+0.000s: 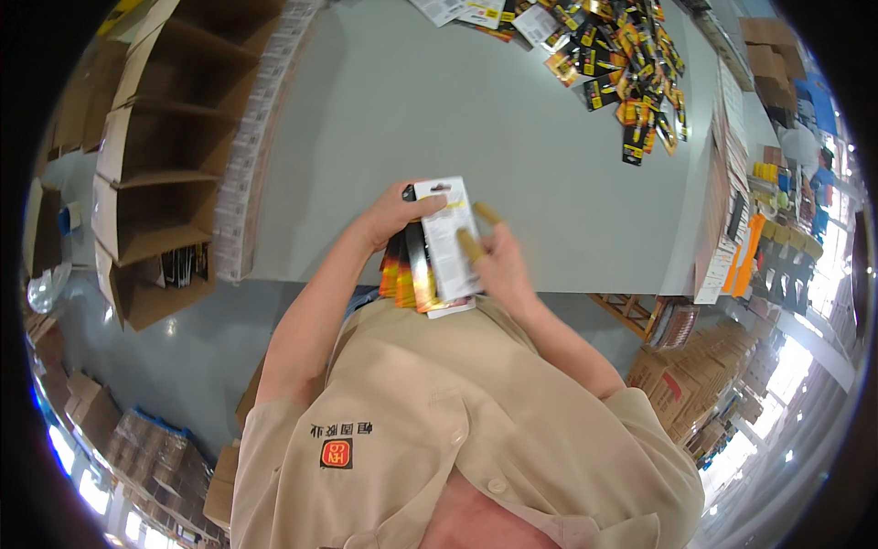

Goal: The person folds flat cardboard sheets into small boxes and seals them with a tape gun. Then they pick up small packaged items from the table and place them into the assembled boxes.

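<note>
My left hand (pixel 399 215) is closed on a fanned stack of flat card packs (pixel 402 270), its thumb pressing near their top edge. The top card (pixel 448 238) shows a white printed back with a hang hole; those under it are black, orange and yellow. At the stack's right edge is my right hand (pixel 501 263), slightly blurred, with tan finger covers on two digits. One covered digit lies over the white card, and the other points up beside it, apart. Its remaining fingers are mostly hidden. The stack is held at the table's near edge, close to my shirt.
A grey table (pixel 366 119) lies before me. Loose card packs (pixel 631 64) are heaped at its far right. Along the left stand open cardboard boxes (pixel 155 220), the nearest containing some packs, beside a row of clear-wrapped stock (pixel 247 156). Flat card sheets (pixel 722 192) line the right edge.
</note>
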The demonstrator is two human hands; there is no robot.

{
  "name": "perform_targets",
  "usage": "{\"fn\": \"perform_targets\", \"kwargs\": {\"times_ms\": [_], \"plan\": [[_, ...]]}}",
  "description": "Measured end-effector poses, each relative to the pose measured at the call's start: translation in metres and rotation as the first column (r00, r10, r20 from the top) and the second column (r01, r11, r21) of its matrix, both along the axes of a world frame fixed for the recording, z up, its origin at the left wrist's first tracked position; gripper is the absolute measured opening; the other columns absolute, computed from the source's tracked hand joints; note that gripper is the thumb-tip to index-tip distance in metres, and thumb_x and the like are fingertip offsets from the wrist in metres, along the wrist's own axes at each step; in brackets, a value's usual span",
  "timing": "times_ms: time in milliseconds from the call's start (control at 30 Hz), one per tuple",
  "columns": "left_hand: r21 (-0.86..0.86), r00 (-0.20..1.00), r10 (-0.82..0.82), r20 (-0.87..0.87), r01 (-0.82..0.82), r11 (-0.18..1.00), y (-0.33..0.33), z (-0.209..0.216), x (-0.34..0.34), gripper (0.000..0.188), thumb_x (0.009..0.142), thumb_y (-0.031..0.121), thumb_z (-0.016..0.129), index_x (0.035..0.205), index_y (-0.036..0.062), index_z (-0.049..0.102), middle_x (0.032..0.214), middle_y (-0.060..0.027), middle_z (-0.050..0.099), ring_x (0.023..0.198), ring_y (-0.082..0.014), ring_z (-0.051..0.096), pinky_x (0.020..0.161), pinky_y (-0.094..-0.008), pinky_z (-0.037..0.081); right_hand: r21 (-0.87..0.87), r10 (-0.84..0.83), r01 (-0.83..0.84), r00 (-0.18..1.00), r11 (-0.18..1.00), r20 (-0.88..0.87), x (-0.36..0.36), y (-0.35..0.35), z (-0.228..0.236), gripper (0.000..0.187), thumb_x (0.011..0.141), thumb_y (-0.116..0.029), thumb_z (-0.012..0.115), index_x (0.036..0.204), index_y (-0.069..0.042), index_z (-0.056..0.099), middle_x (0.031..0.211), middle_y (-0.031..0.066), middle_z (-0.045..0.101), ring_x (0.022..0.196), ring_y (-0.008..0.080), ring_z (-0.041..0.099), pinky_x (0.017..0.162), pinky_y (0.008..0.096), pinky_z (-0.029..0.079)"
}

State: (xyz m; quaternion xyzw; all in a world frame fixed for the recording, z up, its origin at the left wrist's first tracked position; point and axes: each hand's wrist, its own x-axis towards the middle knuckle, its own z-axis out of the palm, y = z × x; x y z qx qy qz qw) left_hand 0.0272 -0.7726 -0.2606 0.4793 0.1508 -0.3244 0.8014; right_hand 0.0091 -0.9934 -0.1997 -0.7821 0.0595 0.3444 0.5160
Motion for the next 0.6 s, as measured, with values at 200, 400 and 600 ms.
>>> {"fn": "perform_targets", "kwargs": {"times_ms": [200,400,600], "plan": [[-0.070,0.999,0.031,-0.022,-0.033,0.997,-0.010,-0.008,0.005,0.050,0.082,0.016,0.068,0.129,0.0001,0.062,0.119,-0.0134,0.069,0.102,-0.0223,0.069,0.093,-0.0346,0.056,-0.281,0.104,-0.075,0.991,0.957,0.089,0.016,0.009,0.014,0.075,0.098,-0.038,0.065,0.151,0.002,0.030,0.127,0.0235,0.057,0.117,0.0261,0.059,0.098,0.0371,0.049],[-0.116,0.989,0.127,-0.075,-0.136,0.984,-0.014,-0.008,0.013,0.046,0.077,0.013,0.062,0.122,0.0006,0.064,0.123,-0.0191,0.069,0.104,-0.0265,0.069,0.095,-0.0365,0.056,0.175,0.083,-0.023,0.935,0.984,-0.345,0.009,0.010,-0.047,0.094,0.096,-0.050,0.063,0.158,0.001,0.015,0.142,0.0227,0.049,0.132,0.0313,0.050,0.109,0.0423,0.042],[-0.096,0.968,0.211,-0.133,-0.225,0.970,-0.010,-0.016,0.005,0.035,0.082,0.010,0.063,0.115,0.0005,0.065,0.119,-0.0202,0.069,0.096,-0.0357,0.073,0.082,-0.0442,0.063,-0.650,0.119,0.168,0.920,0.741,0.374,0.196,-0.069,-0.019,0.051,0.091,-0.046,0.066,0.115,-0.002,0.054,0.109,0.0244,0.066,0.105,0.0384,0.066,0.086,0.0472,0.052]]}}
